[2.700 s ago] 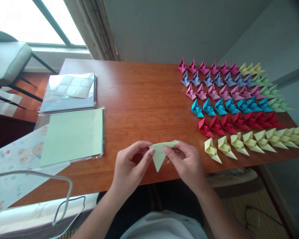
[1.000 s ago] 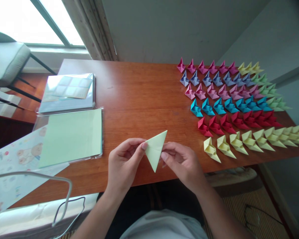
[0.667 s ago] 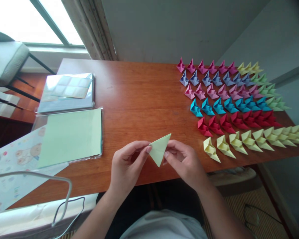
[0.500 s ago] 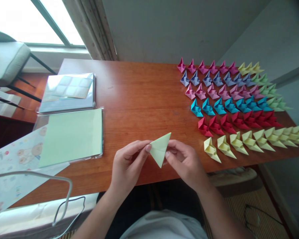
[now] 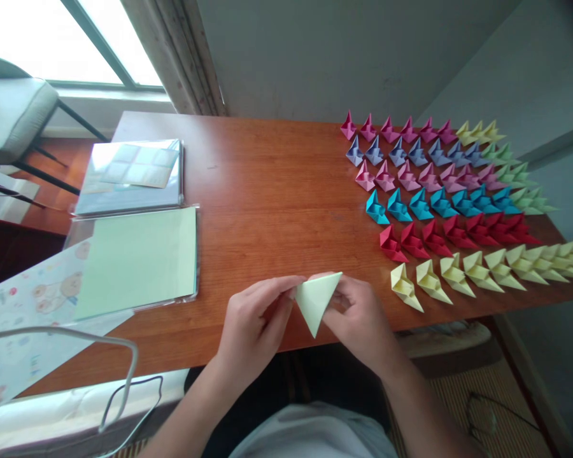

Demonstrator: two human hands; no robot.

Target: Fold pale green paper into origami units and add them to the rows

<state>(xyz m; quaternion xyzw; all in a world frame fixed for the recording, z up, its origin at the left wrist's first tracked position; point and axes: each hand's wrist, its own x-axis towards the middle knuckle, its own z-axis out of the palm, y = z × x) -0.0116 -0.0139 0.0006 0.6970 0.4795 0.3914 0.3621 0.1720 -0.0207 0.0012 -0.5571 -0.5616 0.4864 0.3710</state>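
Note:
Between my hands, over the near edge of the table, is a pale green folded paper in a triangle with one point down. My left hand pinches its left corner between thumb and fingers. On the other side my right hand is closed on the right part, its fingers partly hidden behind the paper. Right of it, the nearest row holds pale yellow folded paper boats. Rows of red paper boats and blue paper boats lie farther back.
Pink paper boats, purple ones and magenta ones form the back rows. Left on the wooden table lie a pack of green paper sheets and another plastic-wrapped pack. A white cable crosses the lower left.
Both hands have moved slightly toward me, the left one also to the right. The folded paper has shifted right and down and turned a little between them.

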